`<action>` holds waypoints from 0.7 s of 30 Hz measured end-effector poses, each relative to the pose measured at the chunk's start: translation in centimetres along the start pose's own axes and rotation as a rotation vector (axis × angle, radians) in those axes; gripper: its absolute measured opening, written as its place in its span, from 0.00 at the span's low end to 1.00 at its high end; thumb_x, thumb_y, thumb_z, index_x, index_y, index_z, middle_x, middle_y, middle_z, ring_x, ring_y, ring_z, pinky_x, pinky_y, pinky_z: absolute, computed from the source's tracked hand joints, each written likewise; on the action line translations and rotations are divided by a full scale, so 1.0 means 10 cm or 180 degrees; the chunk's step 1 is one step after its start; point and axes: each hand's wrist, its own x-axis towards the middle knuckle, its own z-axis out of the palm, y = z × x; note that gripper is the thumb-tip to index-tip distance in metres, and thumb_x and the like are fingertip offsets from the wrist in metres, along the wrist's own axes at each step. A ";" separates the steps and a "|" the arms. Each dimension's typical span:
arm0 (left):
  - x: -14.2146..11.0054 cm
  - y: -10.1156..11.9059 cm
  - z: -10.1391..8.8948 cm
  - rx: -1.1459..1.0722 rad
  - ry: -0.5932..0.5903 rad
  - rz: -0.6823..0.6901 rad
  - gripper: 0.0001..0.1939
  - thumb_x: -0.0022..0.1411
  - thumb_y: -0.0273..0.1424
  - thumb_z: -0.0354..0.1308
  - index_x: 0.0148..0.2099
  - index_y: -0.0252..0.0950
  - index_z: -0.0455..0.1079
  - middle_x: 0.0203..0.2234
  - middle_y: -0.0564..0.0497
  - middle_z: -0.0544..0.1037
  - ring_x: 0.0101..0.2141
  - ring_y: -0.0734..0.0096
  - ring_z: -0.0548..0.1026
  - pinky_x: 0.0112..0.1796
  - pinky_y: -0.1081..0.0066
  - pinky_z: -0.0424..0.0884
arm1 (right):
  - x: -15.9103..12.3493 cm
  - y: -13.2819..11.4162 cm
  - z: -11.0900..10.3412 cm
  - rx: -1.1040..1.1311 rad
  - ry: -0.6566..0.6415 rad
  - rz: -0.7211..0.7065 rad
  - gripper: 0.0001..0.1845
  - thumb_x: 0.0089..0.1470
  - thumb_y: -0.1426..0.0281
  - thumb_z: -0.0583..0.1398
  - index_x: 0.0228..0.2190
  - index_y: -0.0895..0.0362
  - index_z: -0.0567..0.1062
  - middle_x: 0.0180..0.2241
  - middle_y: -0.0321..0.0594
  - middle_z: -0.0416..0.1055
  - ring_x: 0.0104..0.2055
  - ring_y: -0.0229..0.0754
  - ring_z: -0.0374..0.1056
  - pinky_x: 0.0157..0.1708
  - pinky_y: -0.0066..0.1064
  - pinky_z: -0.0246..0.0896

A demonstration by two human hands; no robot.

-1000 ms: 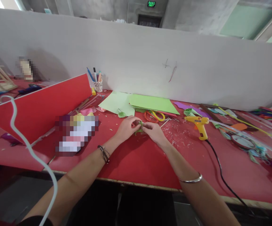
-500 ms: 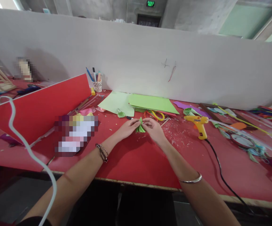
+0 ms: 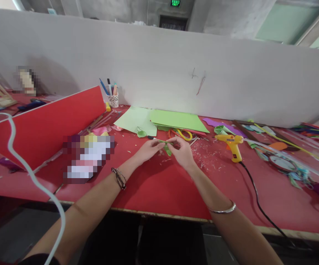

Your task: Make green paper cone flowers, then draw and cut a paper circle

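Partly hidden by fingers [image 3: 158, 146] | paper piece [image 3: 168, 150] | bright green, thin-edged

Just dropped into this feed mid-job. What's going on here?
A person at a red table holds a small green piece between both bare hands, the left-hand grip and the right-hand grip close together on it. Its exact shape is partly hidden. A yellow glue gun lies to the right with no hand on it. Beyond the hands, bright green sheets lie near the pale partition.
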 end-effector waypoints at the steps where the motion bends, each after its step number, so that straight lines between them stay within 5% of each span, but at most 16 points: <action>1: 0.00 0.00 0.01 -0.0046 0.0009 0.0007 0.14 0.53 0.38 0.54 0.35 0.32 0.67 0.23 0.53 0.71 0.24 0.77 0.68 0.30 0.73 0.65 | 0.00 -0.02 0.00 -0.0109 0.0044 -0.0116 0.04 0.44 0.71 0.56 0.26 0.57 0.70 0.28 0.38 0.68 0.30 0.38 0.64 0.33 0.32 0.60; 10: -0.03 0.04 0.05 -0.0478 0.0210 -0.0039 0.13 0.50 0.28 0.58 0.40 0.33 0.63 0.29 0.51 0.72 0.27 0.79 0.69 0.32 0.73 0.66 | -0.02 -0.08 0.00 -0.0360 -0.0268 -0.0500 0.05 0.44 0.73 0.55 0.27 0.56 0.70 0.29 0.38 0.64 0.31 0.37 0.62 0.31 0.29 0.59; 21: -0.01 0.03 0.01 -0.0017 0.0673 0.0434 0.14 0.50 0.28 0.55 0.41 0.34 0.63 0.35 0.49 0.70 0.32 0.76 0.69 0.35 0.72 0.66 | 0.00 -0.06 0.03 0.0290 -0.0494 0.0248 0.07 0.45 0.69 0.55 0.30 0.56 0.68 0.30 0.37 0.66 0.32 0.35 0.62 0.33 0.28 0.59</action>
